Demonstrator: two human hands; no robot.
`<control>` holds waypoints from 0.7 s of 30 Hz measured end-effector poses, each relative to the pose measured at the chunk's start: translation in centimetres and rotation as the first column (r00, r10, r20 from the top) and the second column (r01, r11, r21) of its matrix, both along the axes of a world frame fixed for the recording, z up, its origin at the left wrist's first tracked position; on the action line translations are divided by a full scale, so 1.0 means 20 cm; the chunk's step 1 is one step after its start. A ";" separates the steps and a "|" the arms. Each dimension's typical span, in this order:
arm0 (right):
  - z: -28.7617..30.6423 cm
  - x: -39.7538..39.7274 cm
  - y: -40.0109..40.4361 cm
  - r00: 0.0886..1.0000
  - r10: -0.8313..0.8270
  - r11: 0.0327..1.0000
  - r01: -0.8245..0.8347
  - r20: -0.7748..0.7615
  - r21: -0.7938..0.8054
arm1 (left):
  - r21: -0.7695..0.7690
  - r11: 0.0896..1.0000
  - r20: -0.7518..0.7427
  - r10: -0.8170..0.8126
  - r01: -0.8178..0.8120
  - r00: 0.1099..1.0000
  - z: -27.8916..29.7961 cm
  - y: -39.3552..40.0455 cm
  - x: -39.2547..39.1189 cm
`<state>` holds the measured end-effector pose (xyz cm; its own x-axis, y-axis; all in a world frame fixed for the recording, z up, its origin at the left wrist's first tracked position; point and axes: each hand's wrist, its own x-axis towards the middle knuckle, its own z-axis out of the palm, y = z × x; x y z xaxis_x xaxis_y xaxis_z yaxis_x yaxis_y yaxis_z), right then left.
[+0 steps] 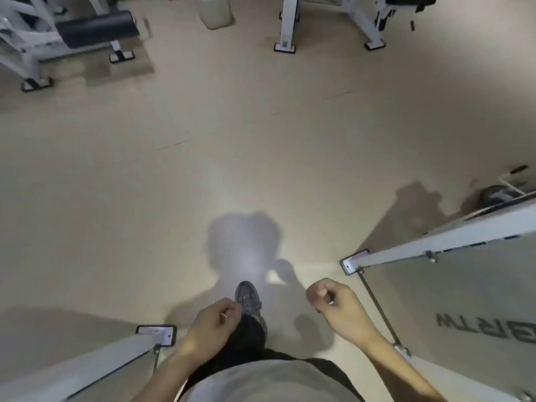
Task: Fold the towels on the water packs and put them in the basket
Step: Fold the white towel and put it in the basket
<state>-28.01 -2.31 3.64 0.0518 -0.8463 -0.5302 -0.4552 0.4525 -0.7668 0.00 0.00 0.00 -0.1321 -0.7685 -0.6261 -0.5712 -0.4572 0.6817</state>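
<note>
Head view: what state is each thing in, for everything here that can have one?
left hand: fingers curled, holding nothing
right hand: closed in a fist, holding nothing
shoe: out ahead of the body
plastic bin: upright on the floor
towels, water packs, basket: not in view

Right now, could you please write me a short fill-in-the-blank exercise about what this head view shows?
1. The left hand and the right hand, fingers curled, both hold ____.
2. Between the two hands, a grey ____ points forward over the floor.
3. The black padded roller sits at the top ____ of the view.
Missing words: nothing; shoe; left.
</note>
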 end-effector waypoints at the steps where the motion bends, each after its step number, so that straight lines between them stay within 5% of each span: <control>1: -0.01 0.01 -0.10 1.000 -0.008 1.000 0.008 0.015 -0.011 | -0.019 1.000 -0.022 -0.001 0.000 1.000 -0.01 -0.13 0.02; 14: 0.02 -0.01 -1.60 0.997 -0.016 0.999 0.013 -0.077 -0.039 | -0.159 0.966 -0.040 -0.211 0.202 0.977 0.17 -1.96 -0.08; 21: 0.14 -0.03 -2.75 0.995 0.097 0.993 -0.096 0.013 -0.066 | -0.127 0.989 -0.017 -0.080 0.077 0.997 0.26 -2.86 -0.11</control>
